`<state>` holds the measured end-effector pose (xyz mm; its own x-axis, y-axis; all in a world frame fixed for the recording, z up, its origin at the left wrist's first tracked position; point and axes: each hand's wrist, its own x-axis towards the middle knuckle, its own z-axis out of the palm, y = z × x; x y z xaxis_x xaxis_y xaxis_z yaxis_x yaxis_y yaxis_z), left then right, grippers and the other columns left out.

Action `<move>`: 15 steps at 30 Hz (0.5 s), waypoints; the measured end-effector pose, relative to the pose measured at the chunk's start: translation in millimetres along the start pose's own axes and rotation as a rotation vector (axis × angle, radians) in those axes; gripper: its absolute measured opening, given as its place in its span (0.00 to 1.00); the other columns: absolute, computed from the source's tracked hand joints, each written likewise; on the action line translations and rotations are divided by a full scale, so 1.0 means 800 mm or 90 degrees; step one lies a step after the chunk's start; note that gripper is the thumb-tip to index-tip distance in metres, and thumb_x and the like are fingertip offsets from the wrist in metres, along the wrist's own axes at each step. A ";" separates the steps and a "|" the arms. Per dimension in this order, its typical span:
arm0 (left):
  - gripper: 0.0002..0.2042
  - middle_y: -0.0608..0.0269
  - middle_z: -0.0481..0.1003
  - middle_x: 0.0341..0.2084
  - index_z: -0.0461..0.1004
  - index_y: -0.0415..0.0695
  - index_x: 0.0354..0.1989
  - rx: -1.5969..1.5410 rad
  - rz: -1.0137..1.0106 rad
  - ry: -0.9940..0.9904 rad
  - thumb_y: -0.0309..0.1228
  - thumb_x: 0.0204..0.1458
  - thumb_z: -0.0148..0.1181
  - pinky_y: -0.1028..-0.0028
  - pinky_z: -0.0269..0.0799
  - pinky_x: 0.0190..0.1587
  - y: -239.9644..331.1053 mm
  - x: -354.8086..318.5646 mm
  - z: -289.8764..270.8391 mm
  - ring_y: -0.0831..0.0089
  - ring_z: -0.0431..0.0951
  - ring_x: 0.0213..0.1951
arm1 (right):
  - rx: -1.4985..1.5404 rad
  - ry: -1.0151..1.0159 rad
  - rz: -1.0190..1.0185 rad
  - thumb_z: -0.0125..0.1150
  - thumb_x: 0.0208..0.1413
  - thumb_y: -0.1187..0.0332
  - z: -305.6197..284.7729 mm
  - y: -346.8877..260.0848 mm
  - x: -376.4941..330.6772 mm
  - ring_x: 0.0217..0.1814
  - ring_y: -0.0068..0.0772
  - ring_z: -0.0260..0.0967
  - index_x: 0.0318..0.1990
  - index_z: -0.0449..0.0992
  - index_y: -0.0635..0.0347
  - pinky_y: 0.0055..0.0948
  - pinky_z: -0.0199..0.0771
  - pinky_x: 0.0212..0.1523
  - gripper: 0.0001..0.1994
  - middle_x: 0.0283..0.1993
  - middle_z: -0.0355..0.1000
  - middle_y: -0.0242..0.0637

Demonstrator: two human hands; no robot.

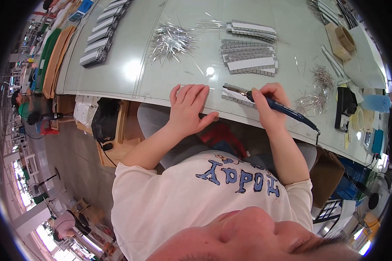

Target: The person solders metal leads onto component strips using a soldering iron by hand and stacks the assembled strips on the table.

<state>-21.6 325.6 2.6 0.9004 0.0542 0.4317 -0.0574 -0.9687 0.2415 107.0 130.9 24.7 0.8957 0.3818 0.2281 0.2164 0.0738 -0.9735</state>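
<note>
My right hand (270, 104) is closed around the blue handle of a soldering iron (289, 112). The iron's metal tip points left, over the end of a grey segmented strip (241, 101) lying near the table's front edge. To the left of that strip, my left hand (188, 104) rests on the table edge, fingers stretched out and thumb apart, with no object visible in it. A small dark item shows beside its thumb, too hidden to name. Farther back lie stacks of similar grey strips (248, 56) with white faces, and a heap of thin silvery wires (172, 42).
More stacked strips (98, 45) line the table's left side. Tangled wire pieces (320, 89) lie right of my right hand, near a black holder (346, 108), a tape roll (345, 38) and a blue container (376, 103). The iron's cord loops over the table's front edge.
</note>
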 end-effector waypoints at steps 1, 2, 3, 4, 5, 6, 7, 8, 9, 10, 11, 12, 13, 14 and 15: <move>0.31 0.61 0.67 0.48 0.69 0.42 0.52 -0.001 0.012 -0.009 0.50 0.42 0.61 0.55 0.46 0.60 -0.001 0.000 0.000 0.64 0.64 0.53 | -0.001 -0.001 0.001 0.65 0.48 0.74 0.002 0.001 0.001 0.24 0.14 0.60 0.28 0.68 0.60 0.18 0.60 0.25 0.08 0.24 0.66 0.28; 0.31 0.62 0.67 0.48 0.70 0.42 0.51 -0.003 0.024 -0.017 0.50 0.42 0.61 0.55 0.46 0.60 -0.002 0.000 0.000 0.65 0.64 0.52 | -0.008 -0.007 0.001 0.65 0.48 0.74 0.005 0.003 0.001 0.24 0.15 0.60 0.28 0.68 0.60 0.18 0.60 0.25 0.08 0.23 0.66 0.28; 0.31 0.62 0.67 0.48 0.70 0.42 0.51 -0.004 0.022 -0.017 0.50 0.42 0.61 0.55 0.46 0.60 -0.002 0.000 0.001 0.65 0.64 0.52 | -0.015 -0.012 0.000 0.65 0.48 0.73 0.007 0.004 0.002 0.24 0.15 0.60 0.27 0.68 0.60 0.19 0.60 0.24 0.09 0.23 0.66 0.28; 0.31 0.62 0.67 0.48 0.70 0.42 0.52 0.000 0.027 -0.021 0.50 0.42 0.61 0.55 0.46 0.60 -0.002 0.000 0.001 0.65 0.65 0.52 | -0.016 -0.013 0.001 0.65 0.48 0.73 0.009 0.005 0.001 0.24 0.15 0.60 0.27 0.68 0.60 0.19 0.60 0.24 0.09 0.23 0.66 0.28; 0.31 0.63 0.67 0.48 0.70 0.42 0.52 0.004 0.032 -0.023 0.50 0.42 0.61 0.55 0.46 0.60 -0.002 0.001 0.001 0.66 0.65 0.52 | -0.042 -0.012 -0.017 0.65 0.47 0.73 0.010 0.004 0.001 0.24 0.15 0.60 0.27 0.68 0.60 0.19 0.61 0.24 0.09 0.23 0.67 0.28; 0.31 0.63 0.67 0.48 0.70 0.42 0.52 0.003 0.031 -0.023 0.50 0.42 0.61 0.55 0.46 0.60 -0.003 0.002 0.001 0.66 0.65 0.52 | -0.067 -0.010 -0.034 0.65 0.47 0.73 0.011 0.004 0.001 0.24 0.15 0.60 0.27 0.68 0.60 0.19 0.61 0.24 0.09 0.23 0.67 0.29; 0.31 0.64 0.68 0.49 0.70 0.43 0.52 0.005 0.036 -0.024 0.50 0.42 0.61 0.56 0.47 0.60 -0.003 0.003 0.001 0.66 0.65 0.52 | -0.068 -0.011 -0.034 0.65 0.47 0.73 0.011 0.004 0.002 0.24 0.15 0.60 0.27 0.68 0.60 0.19 0.61 0.24 0.09 0.23 0.67 0.29; 0.31 0.65 0.68 0.49 0.69 0.44 0.53 0.006 0.041 -0.025 0.50 0.41 0.61 0.57 0.47 0.60 -0.003 0.003 0.001 0.67 0.65 0.51 | -0.072 -0.010 -0.032 0.65 0.47 0.73 0.011 0.004 0.002 0.24 0.15 0.59 0.27 0.68 0.60 0.19 0.61 0.24 0.09 0.23 0.67 0.29; 0.31 0.65 0.68 0.49 0.69 0.44 0.53 0.005 0.042 -0.026 0.50 0.41 0.61 0.57 0.47 0.60 -0.003 0.004 0.001 0.67 0.65 0.51 | -0.076 -0.009 -0.030 0.65 0.47 0.73 0.010 0.005 0.002 0.24 0.15 0.59 0.27 0.68 0.61 0.19 0.61 0.25 0.08 0.23 0.67 0.29; 0.31 0.65 0.68 0.49 0.70 0.44 0.53 0.006 0.046 -0.026 0.50 0.41 0.61 0.57 0.47 0.60 -0.003 0.005 0.001 0.67 0.65 0.51 | -0.076 -0.008 -0.029 0.65 0.47 0.73 0.009 0.005 0.001 0.24 0.15 0.59 0.27 0.68 0.61 0.19 0.61 0.25 0.08 0.23 0.67 0.29; 0.31 0.66 0.68 0.49 0.70 0.45 0.53 0.009 0.050 -0.025 0.51 0.41 0.61 0.57 0.47 0.59 -0.003 0.006 0.001 0.67 0.65 0.51 | -0.078 -0.010 -0.032 0.65 0.47 0.73 0.010 0.005 0.002 0.24 0.15 0.59 0.27 0.68 0.61 0.19 0.61 0.25 0.08 0.23 0.67 0.29; 0.31 0.66 0.68 0.49 0.70 0.45 0.53 0.008 0.049 -0.026 0.51 0.41 0.61 0.57 0.47 0.59 -0.002 0.006 0.001 0.67 0.65 0.51 | -0.079 -0.012 -0.034 0.65 0.47 0.73 0.010 0.006 0.002 0.24 0.15 0.59 0.27 0.69 0.61 0.19 0.61 0.25 0.08 0.23 0.66 0.29; 0.31 0.66 0.68 0.49 0.70 0.45 0.53 0.011 0.052 -0.025 0.51 0.41 0.61 0.57 0.48 0.59 -0.002 0.006 0.001 0.67 0.65 0.51 | -0.079 -0.012 -0.034 0.65 0.47 0.73 0.010 0.006 0.002 0.24 0.15 0.59 0.27 0.69 0.61 0.19 0.61 0.25 0.08 0.23 0.66 0.29; 0.31 0.66 0.68 0.49 0.70 0.45 0.53 0.014 0.054 -0.024 0.51 0.41 0.61 0.57 0.48 0.59 -0.002 0.006 0.001 0.67 0.65 0.51 | -0.076 -0.013 -0.039 0.65 0.47 0.73 0.011 0.006 0.002 0.24 0.15 0.59 0.27 0.69 0.61 0.19 0.61 0.24 0.08 0.23 0.66 0.29; 0.31 0.66 0.68 0.49 0.70 0.45 0.53 0.014 0.053 -0.025 0.51 0.41 0.61 0.57 0.48 0.59 -0.002 0.006 0.001 0.67 0.65 0.51 | -0.072 -0.015 -0.043 0.65 0.47 0.73 0.012 0.007 0.003 0.24 0.15 0.59 0.27 0.69 0.61 0.19 0.61 0.24 0.08 0.23 0.66 0.29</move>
<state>-16.5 326.9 3.5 0.9089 -0.0355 0.4154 -0.1235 -0.9746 0.1869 106.3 141.0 19.6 0.8685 0.4008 0.2916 0.3199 -0.0037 -0.9475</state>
